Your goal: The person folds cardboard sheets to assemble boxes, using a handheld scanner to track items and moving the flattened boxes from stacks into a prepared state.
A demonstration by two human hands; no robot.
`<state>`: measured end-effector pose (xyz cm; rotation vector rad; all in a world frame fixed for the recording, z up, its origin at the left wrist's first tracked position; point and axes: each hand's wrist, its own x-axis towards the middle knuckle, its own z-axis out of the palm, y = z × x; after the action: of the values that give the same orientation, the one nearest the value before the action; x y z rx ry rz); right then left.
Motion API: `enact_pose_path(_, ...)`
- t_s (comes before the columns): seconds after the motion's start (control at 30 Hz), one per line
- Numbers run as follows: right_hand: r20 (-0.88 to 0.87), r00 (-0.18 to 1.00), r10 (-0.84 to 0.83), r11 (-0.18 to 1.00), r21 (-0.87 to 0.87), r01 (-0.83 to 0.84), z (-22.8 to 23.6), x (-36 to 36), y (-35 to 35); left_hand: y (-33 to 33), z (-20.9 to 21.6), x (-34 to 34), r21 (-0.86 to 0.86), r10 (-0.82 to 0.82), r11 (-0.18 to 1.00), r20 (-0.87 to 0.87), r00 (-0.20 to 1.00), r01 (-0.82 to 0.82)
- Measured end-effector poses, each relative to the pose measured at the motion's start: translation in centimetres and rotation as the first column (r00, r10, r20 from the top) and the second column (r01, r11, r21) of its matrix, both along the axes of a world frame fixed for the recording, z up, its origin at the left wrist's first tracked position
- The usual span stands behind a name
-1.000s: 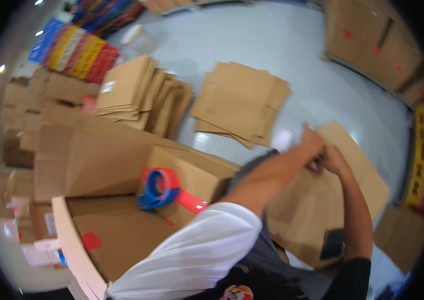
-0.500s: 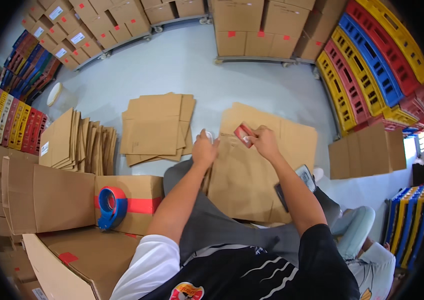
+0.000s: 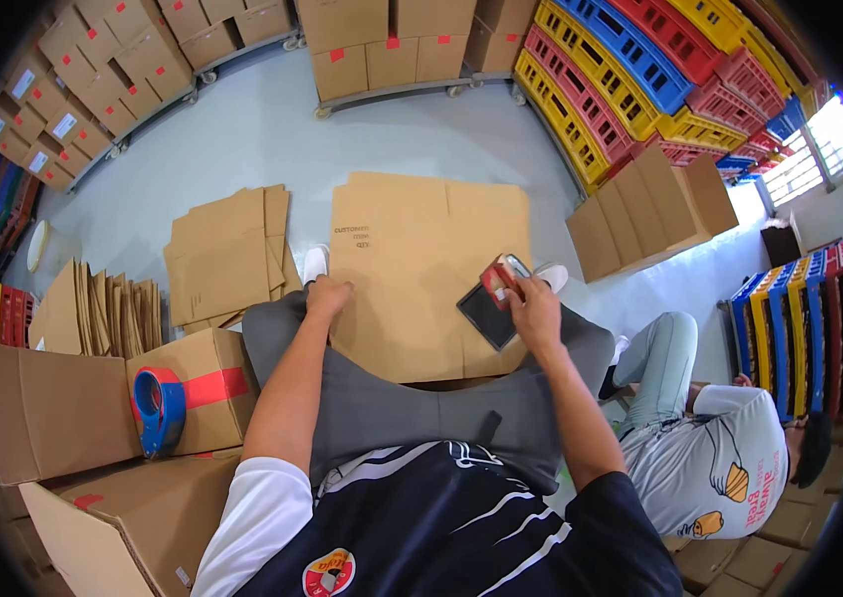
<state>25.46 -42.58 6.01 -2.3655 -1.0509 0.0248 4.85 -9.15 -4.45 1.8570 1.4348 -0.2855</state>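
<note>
Over the lap, flattened carton (image 3: 412, 298): lies between the 2 hands, printed lines (image 3: 352, 237) at its upper left.
Red block (image 3: 493, 269): 0.5 s ago just beside those lines; now at the carton's right side, by the dark pad, leaving the print uncovered.
Right hand (image 3: 538, 310): fingers closed around the red block, which is tilted.
Dark pad (image 3: 486, 318): overlaps the carton's right edge; contact with the block unclear.
Left hand (image 3: 330, 297): partly curled at the left edge; cannot tell if it pinches the board.
Cardboard pile (image 3: 217, 254): flat on the floor, left.
Tape dispenser (image 3: 173, 403): blue, against a taped box (image 3: 178, 356).
Co-worker (image 3: 710, 458): at right.
</note>
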Motion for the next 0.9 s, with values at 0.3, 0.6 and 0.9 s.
enact_pose_path(0.3,0.120,0.992,0.032,0.999,-0.015,-0.030,-2.2,-0.6,0.9,1.5,-4.0,-0.7,-0.098,0.075,0.994,0.204,0.976,-0.056)
enact_pose_path(0.6,-0.111,0.987,-0.116,0.965,-0.249,0.085,-7.5,0.2,-0.9,0.9,-5.4,1.0,-0.318,0.342,0.933,0.629,0.699,-0.170)
enact_pose_path(0.9,-0.105,0.988,-0.112,0.962,-0.259,0.081,-7.1,-0.7,-0.6,6.7,0.1,1.0,-0.012,0.372,0.830,0.757,0.538,-0.557)
